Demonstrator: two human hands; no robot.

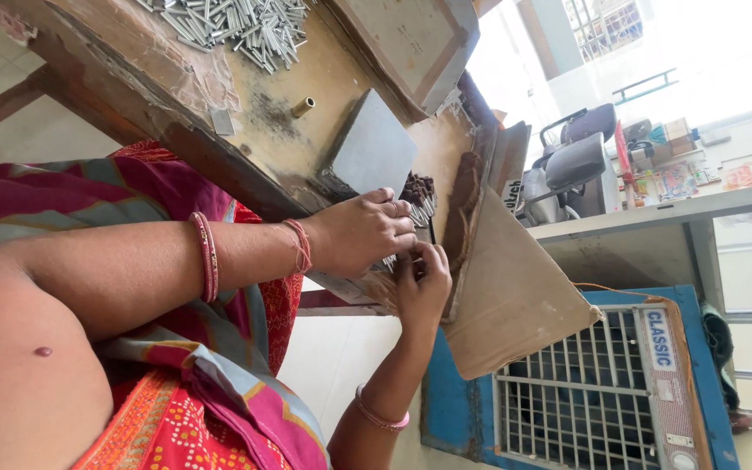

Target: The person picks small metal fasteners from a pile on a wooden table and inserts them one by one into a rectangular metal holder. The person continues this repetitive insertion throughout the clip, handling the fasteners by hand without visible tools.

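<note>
My left hand (360, 231), with red bangles on its wrist, closes over a tight bundle of thin tubes with dark ends (419, 197) at the edge of a worn wooden bench (176, 104). My right hand (420, 284) comes in from below and pinches the near end of the same bundle, its fingertips touching the left hand's fingers. A grey flat slab (372, 153) stands right behind the left hand. A strip of brown powder (463, 209) lies just past the bundle.
A heap of silvery tubes (237, 26) and one brass tube (303, 107) lie on the bench. A cardboard sheet (506, 296) hangs off the bench edge above a blue cooler with a white grille (585, 392). Office chairs (576, 157) stand behind a shelf.
</note>
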